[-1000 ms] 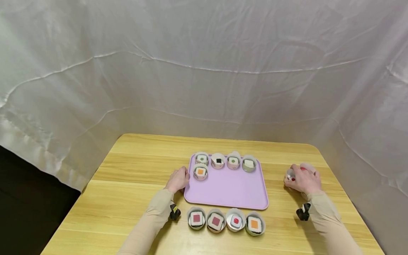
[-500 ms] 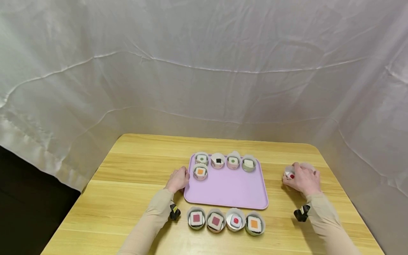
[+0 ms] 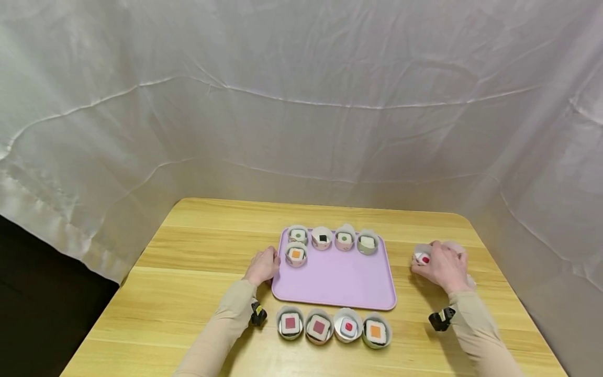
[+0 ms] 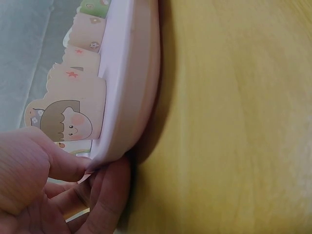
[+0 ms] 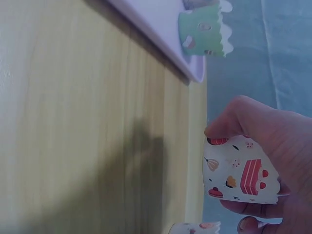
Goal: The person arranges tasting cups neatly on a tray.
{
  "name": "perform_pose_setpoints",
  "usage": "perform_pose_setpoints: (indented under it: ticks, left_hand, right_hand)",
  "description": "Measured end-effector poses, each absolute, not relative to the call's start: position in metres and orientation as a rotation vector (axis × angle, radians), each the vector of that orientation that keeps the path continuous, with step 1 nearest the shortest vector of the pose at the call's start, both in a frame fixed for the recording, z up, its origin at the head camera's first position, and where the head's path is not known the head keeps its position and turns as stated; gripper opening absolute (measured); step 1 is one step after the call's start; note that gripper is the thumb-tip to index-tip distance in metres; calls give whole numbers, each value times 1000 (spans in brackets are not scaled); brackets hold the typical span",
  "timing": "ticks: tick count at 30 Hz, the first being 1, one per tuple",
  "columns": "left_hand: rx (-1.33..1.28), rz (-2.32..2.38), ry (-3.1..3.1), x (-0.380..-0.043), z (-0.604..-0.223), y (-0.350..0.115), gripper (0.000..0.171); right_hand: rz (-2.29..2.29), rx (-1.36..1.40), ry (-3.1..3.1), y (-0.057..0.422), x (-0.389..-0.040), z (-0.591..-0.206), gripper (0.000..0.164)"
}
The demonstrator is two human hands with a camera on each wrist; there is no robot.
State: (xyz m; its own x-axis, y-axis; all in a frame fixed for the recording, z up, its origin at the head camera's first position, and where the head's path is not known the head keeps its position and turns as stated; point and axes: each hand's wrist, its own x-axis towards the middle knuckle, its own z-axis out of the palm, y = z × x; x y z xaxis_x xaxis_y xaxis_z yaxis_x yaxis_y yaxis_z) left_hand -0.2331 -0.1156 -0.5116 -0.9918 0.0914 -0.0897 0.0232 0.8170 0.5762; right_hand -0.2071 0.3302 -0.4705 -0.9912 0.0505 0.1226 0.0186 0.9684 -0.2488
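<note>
My left hand [image 3: 262,266] pinches the left rim of the lilac tray [image 3: 339,277]; in the left wrist view the thumb lies on top and fingers below. Along the tray's far side and left corner stand several paper cups with sushi pieces, one topped with an orange square [image 3: 296,254]. To the right of the tray, my right hand [image 3: 445,267] holds a white paper cup [image 5: 239,170] printed with cake slices, thumb on one side and fingers on the other. Inside this cup is a white piece with a red centre [image 3: 425,258].
In front of the tray, a row of several filled cups [image 3: 319,326] stands on the wooden table [image 3: 212,241]. Another cup [image 3: 455,247] shows behind my right hand, and a cup's edge [image 5: 195,228] enters the right wrist view. A grey curtain [image 3: 301,131] encloses the table.
My right hand has moved slightly left toward the tray, carrying the cup with the red-centred piece away from the other cups. The left hand stays on the tray rim.
</note>
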Motion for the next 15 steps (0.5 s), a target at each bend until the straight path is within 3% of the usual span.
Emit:
perform_pose_setpoints:
  ticks: [15]
  left_hand:
    - [89,913,2892,-234,-512,-115,14]
  right_hand:
    - [418,76,-2960,300,-207,-456,66]
